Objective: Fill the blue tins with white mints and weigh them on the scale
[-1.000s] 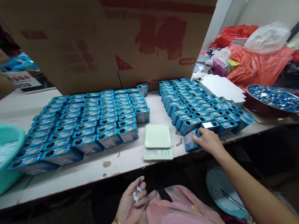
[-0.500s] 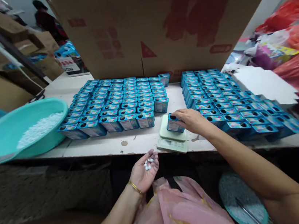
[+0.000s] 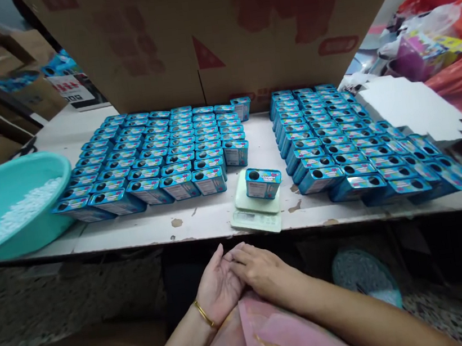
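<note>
Below the table edge, my left hand [image 3: 218,288] lies palm up and cupped, a gold bangle at its wrist. My right hand [image 3: 267,270] rests over it, the fingers bent down into the left palm. The small white candies seen earlier in that palm are now hidden under the right fingers. Just beyond both hands, a blue tin [image 3: 263,184] with a round dark hole in its top stands upright on a pale green kitchen scale [image 3: 256,219]. Neither hand touches the tin.
Rows of blue tins [image 3: 156,154] stand left of the scale, more tins [image 3: 333,142] to its right. A turquoise basin [image 3: 48,242] of white candies [image 3: 27,208] sits far left. A large carton [image 3: 180,49] blocks the back. Below right is a round tub [image 3: 363,274].
My right hand has let go of the tin on the scale and come down over my left palm. The left hand has dropped slightly. The view has shifted.
</note>
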`<state>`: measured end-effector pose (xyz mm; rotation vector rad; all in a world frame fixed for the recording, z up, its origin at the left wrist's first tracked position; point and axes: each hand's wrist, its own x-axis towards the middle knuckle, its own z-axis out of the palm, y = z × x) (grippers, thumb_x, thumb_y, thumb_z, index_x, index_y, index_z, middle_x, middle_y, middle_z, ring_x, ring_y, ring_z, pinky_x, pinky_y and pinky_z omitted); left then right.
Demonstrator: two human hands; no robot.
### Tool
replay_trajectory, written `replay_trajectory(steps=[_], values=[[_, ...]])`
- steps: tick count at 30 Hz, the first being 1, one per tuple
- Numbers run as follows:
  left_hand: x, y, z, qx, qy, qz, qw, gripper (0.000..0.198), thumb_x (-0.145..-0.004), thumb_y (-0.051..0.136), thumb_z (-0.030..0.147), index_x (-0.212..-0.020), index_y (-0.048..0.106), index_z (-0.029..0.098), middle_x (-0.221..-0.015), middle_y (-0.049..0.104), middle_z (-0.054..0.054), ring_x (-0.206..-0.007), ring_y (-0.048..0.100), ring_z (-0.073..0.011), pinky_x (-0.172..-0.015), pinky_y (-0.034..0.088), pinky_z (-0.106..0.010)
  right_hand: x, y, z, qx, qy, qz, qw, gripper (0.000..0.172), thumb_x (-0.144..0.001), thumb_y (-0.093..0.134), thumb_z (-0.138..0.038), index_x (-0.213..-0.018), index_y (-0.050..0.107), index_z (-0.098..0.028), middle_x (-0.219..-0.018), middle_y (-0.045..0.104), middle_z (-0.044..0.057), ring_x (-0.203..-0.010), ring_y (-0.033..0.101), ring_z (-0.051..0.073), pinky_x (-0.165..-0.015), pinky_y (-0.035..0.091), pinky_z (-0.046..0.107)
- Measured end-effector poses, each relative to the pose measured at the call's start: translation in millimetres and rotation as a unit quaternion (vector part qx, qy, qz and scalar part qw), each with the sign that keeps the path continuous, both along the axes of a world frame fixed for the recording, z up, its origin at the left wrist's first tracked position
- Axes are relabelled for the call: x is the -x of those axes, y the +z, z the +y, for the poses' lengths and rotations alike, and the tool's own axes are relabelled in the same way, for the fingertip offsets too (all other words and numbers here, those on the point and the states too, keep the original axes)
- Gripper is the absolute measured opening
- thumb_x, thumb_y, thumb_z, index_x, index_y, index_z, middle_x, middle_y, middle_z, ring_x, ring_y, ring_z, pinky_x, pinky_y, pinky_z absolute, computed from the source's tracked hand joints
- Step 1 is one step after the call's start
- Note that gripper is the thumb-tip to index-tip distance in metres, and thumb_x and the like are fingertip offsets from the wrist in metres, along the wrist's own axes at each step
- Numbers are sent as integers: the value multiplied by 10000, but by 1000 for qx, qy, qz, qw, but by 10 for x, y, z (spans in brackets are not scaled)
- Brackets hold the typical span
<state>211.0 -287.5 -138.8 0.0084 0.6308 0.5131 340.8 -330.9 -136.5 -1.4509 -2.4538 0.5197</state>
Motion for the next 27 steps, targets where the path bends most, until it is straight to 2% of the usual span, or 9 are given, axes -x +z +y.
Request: replay_trajectory(steps=[4,7,9,13,17,20,23,27], values=[[-20,-6,-13,9,-17,-9,1000,374,-822,396,357,-1049,516,85,-856,616,-89,-704,586,-125,-701,439,-251,-194,201,-34,49,26,-4,998,150,-800,456,-158,-931,528,-172,-1012,517,50,-931,437,168,-757,407,290],[-31,14,-4,13,-28,-20,999,390,-818,396,381,-1041,521,86,-820,619,-81,-685,583,-136,-668,438,-261,-278,375,-5,79,68,6,994,146,-808,476,-178,-938,543,-184,-980,527,33,-924,439,150,-771,399,257],[-33,29,10,12,-27,-27,999,401,-819,390,389,-1044,523,85,-851,622,-88,-705,586,-145,-672,439,-267,-314,425,39,80,75,17,994,148,-815,472,-185,-942,549,-183,-991,521,35,-948,433,150,-792,389,257],[-29,46,40,17,-25,-33,999,416,-829,364,388,-1047,531,76,-908,623,-100,-738,588,-147,-726,435,-279,-337,371,154,72,65,58,994,142,-827,453,-201,-908,567,-174,-994,517,48,-964,437,156,-785,391,260],[-48,72,72,13,-37,-34,999,427,-843,330,372,-1063,529,64,-935,619,-117,-819,584,-156,-815,404,-287,-316,300,224,88,42,75,992,191,-835,429,-176,-975,558,-166,-968,538,64,-899,476,136,-775,404,253],[-81,99,112,1,-63,-40,997,455,-844,310,390,-1071,527,60,-952,613,-135,-858,581,-191,-835,395,-328,-312,301,232,100,46,64,992,231,-806,474,-172,-1030,533,-175,-1036,533,69,-962,460,153,-801,407,268],[-98,100,156,-7,-62,-38,997,458,-843,311,391,-1080,526,63,-962,608,-139,-905,568,-210,-849,388,-336,-317,287,253,104,57,60,991,303,-770,524,-185,-1071,505,-164,-1092,523,74,-1014,443,170,-834,406,285],[-100,80,207,10,-44,-38,998,419,-845,333,354,-1064,540,62,-922,618,-127,-863,578,-173,-838,406,-297,-333,232,316,65,42,110,991,227,-810,466,-168,-1029,525,-164,-1068,548,68,-1010,467,146,-827,425,267]])
